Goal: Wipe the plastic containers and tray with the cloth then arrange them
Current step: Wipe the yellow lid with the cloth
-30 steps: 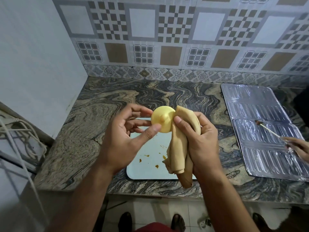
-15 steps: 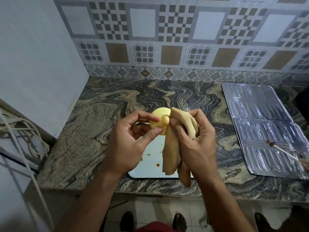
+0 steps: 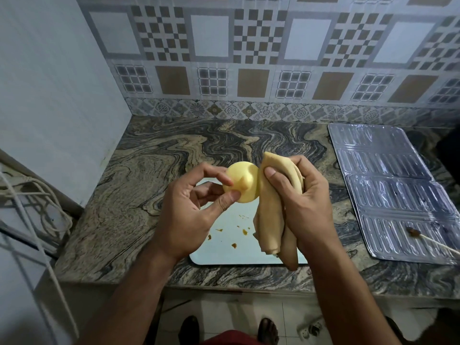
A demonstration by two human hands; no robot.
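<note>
My left hand [image 3: 189, 207] pinches a small round yellow plastic container [image 3: 242, 181] between thumb and fingers, held above the counter. My right hand [image 3: 302, 202] grips a folded tan cloth [image 3: 271, 215] and presses its upper part against the container's right side. The cloth's loose end hangs down over the pale tray [image 3: 224, 252]. That flat rectangular tray lies on the marble counter below both hands, with several small brown food specks on it.
A silver foil sheet [image 3: 388, 185] covers the counter's right part, with a thin stick [image 3: 433, 241] tipped with brown residue reaching in from the right edge. White cords [image 3: 32, 202] hang at the left. The tiled wall runs behind; the counter's front edge is near my feet.
The container has turned in my left fingers while the cloth rubs it. The stick on the foil sheet has slid toward the near right corner, and the other person's hand left the view.
</note>
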